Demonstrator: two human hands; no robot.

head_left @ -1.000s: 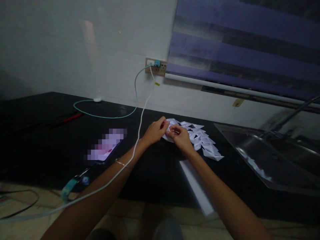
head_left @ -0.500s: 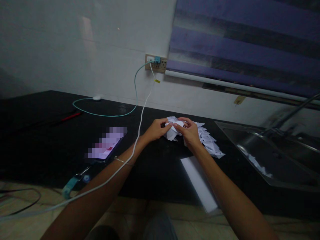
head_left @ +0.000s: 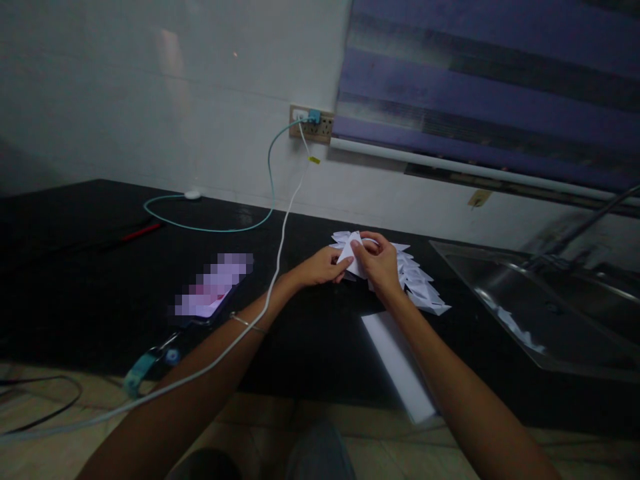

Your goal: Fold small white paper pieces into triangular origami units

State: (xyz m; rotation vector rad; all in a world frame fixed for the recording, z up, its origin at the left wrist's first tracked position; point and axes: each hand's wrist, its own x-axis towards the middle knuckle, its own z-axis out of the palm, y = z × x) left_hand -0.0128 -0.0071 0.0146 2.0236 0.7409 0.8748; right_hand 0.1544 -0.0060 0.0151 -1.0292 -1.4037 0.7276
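A small folded piece of white paper [head_left: 352, 255] is pinched between my two hands above the black counter. My left hand [head_left: 323, 265] grips its lower left side with thumb and fingers. On its right side, my right hand [head_left: 379, 263] holds the paper near the top, thumb on the front face and fingers curled behind. Behind and right of my hands lie several pointed folded paper pieces [head_left: 417, 280] in an overlapping row. A strip of flat white paper [head_left: 399, 367] rests under my right forearm, reaching the counter's front edge.
A phone [head_left: 215, 290] with a teal strap [head_left: 141, 373] lies left of my left arm. A white cable [head_left: 280, 250] runs from the wall socket [head_left: 311, 125] across my left forearm. A teal cable [head_left: 220, 231] loops behind. The sink [head_left: 530, 313] is at the right.
The paper in my hands has turned and now shows a narrow, pointed face. My left hand has shifted slightly down along it; my right hand keeps its hold.
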